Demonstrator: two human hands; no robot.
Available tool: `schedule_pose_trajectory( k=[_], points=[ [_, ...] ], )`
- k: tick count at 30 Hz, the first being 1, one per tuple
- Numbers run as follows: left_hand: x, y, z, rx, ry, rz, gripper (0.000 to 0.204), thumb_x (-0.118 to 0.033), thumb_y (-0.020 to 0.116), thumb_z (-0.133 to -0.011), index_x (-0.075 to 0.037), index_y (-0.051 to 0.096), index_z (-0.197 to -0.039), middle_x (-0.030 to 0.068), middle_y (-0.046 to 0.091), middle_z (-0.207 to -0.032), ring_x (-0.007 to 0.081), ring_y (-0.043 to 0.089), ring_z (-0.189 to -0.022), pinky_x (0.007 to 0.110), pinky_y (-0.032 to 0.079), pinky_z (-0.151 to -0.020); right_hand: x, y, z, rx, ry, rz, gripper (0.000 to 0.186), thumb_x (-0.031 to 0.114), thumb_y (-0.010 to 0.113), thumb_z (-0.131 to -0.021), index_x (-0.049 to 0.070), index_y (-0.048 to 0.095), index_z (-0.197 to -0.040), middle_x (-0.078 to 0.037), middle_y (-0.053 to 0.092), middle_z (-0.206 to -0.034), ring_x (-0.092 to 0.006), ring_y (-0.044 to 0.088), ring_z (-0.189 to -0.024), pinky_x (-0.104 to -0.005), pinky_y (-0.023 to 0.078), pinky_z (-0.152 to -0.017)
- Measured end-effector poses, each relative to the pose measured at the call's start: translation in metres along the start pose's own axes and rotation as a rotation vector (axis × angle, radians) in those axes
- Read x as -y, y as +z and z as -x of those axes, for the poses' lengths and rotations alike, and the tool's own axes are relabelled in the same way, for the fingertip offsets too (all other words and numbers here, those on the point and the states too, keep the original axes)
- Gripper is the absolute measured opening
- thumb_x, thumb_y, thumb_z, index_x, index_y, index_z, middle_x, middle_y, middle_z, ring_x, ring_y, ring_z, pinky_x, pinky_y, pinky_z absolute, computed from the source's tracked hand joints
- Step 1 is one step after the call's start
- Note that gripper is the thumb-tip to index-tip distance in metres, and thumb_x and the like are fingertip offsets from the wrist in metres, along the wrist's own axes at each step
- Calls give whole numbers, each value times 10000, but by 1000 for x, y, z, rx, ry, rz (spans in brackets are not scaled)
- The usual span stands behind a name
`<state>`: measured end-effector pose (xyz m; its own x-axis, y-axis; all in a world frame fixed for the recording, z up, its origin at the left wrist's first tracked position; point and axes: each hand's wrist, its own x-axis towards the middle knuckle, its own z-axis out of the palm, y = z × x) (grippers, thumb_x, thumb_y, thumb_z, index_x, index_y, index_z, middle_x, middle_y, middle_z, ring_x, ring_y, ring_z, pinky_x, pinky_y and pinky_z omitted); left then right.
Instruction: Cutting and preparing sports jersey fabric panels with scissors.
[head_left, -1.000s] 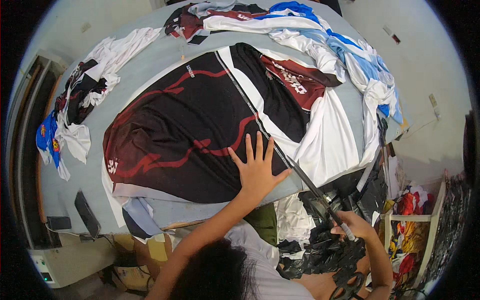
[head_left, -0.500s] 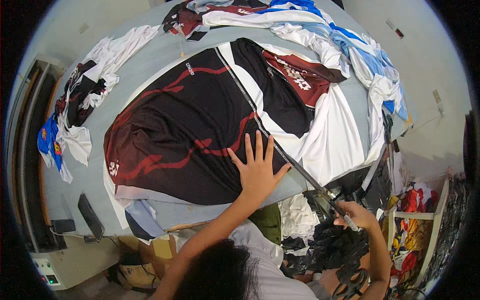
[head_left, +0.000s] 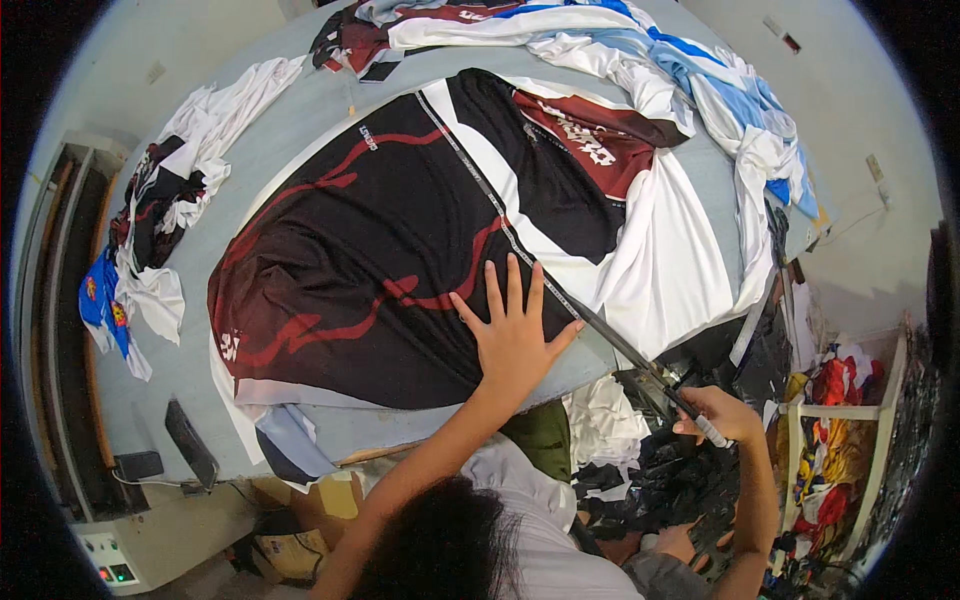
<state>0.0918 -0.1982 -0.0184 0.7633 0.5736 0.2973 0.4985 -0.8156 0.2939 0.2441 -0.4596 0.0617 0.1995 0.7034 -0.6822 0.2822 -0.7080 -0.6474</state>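
Note:
My left hand (head_left: 515,335) lies flat with spread fingers on a black and dark red printed fabric panel (head_left: 370,230), near its right edge. A narrow black band with pale marks (head_left: 470,170) runs diagonally along the panel beside my fingertips. In line with it, a long, narrow dark strip (head_left: 625,345) stretches taut and straight off the table's front edge. My right hand (head_left: 722,412) is closed around its lower end, and a pale tip pokes out below the fist. White fabric (head_left: 675,260) lies under and beside the panel, with a dark red printed piece (head_left: 590,150) on top.
Blue and white garments (head_left: 690,75) are heaped along the far right edge, and white and black ones (head_left: 170,200) at the left. A phone (head_left: 190,445) rests at the near left corner. Black plastic and scraps (head_left: 650,450) fill the space below; a shelf of colourful cloth (head_left: 840,410) stands right.
My right hand has shifted slightly right and upward with the strip. The left hand stays flat on the panel. Black scissor handles at the lower right no longer show. The whole view has shifted slightly.

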Motion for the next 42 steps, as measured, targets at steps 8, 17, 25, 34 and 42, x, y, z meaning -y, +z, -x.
schedule_pose_trajectory(
  k=[8,17,25,34,42],
  points=[
    [0,0,0,24,-5,0,819,-642,509,-743,-99,387,-1344,173,279,-1420,376,183,-1327,724,36,-931,10,3,3,-29,29,-71,358,288,705,-774,-9,505,-759,-9,463,-595,-80,476,-461,-234,437,-412],
    [0,0,1,29,0,6,828,-637,518,-738,-101,372,-1352,171,261,-1430,377,161,-1335,728,26,-931,12,11,7,-91,-21,-33,434,324,685,-775,-55,563,-950,-100,489,-577,-125,410,-516,-298,381,-493],
    [1,-1,2,32,-1,10,848,-640,524,-730,-104,351,-1363,170,246,-1438,370,148,-1341,729,21,-931,10,16,8,-107,28,-5,421,338,680,-776,-52,572,-893,-98,446,-555,-127,380,-506,-299,350,-476],
    [1,0,3,-8,15,13,857,-648,533,-718,-85,375,-1345,174,270,-1424,372,164,-1336,729,24,-928,16,18,10,-88,40,114,460,403,659,-785,-39,539,-828,-120,479,-575,-172,461,-516,-332,382,-503],
    [2,-1,4,-15,9,48,900,-648,543,-712,-15,370,-1328,175,279,-1419,354,174,-1336,718,34,-940,28,22,-9,-91,-67,211,490,439,637,-791,-25,491,-735,-139,484,-574,-215,457,-515,-346,381,-506]
  ],
)
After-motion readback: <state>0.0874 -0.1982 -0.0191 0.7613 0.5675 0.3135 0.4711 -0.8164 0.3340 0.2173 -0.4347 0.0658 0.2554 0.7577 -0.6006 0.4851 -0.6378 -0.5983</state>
